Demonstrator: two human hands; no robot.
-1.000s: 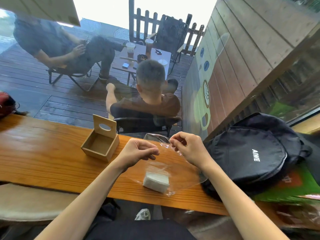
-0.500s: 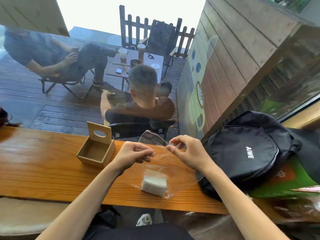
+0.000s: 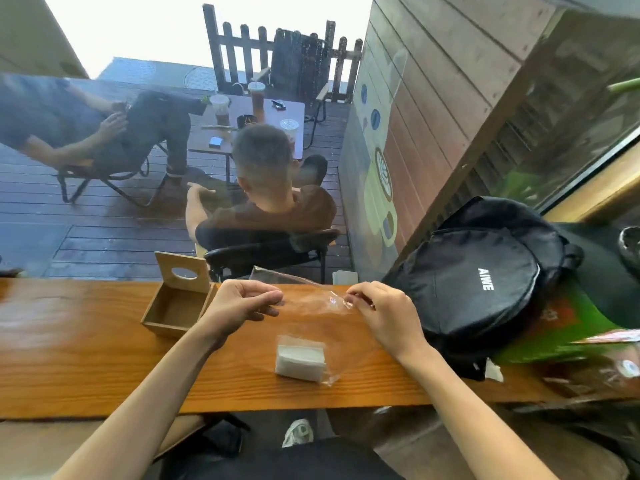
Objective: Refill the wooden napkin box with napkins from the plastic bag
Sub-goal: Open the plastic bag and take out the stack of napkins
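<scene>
A clear plastic bag (image 3: 313, 308) lies on the wooden counter (image 3: 86, 358), with a white stack of napkins (image 3: 300, 357) inside its near end. My left hand (image 3: 239, 306) pinches the bag's far edge on the left. My right hand (image 3: 379, 311) pinches the same edge on the right. The wooden napkin box (image 3: 175, 306) stands open just left of my left hand, its lid with an oval hole tilted up behind it. The inside of the box looks bare.
A black backpack (image 3: 478, 285) leans at the right end of the counter, close to my right hand. Green packaging (image 3: 571, 337) lies beyond it. A window runs along the counter's far edge, with people seated on a deck outside.
My hands have drawn apart along the bag's far edge, stretching it wider. The napkin stack stays at the bag's near end.
</scene>
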